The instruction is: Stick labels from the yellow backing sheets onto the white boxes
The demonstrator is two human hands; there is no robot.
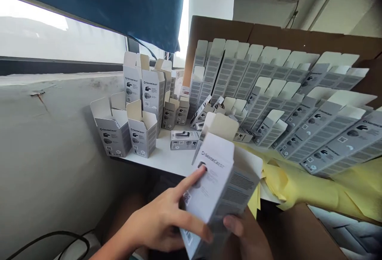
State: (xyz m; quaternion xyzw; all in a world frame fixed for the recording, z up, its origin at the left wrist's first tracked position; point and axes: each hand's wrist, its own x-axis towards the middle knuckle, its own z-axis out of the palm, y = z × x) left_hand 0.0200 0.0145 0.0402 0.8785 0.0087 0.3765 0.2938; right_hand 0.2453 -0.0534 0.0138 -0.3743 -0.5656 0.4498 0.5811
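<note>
A grey-and-white SilverCrest cardboard box point(213, 180) is tilted in front of me, its top flaps standing open. My left hand point(167, 216) grips its left side, with the index finger stretched along the printed front and the other fingers lower down. On the lower right side, the thumb of my right hand point(241, 228) presses against the box; the rest of those fingers are hidden behind it. Just beyond, a small closed box point(185, 140) lies on the white table point(162, 152). Two open-topped boxes, one at the corner point(112, 136) and one beside it point(142, 137), stand upright to the left.
Rows of similar open boxes point(227, 69) lean before a brown cardboard panel point(221, 27). Yellow paper point(313, 186) covers the table's right part. A cardboard carton point(295, 228) sits below at right. The wall point(59, 132) and a black cable point(50, 234) are at left.
</note>
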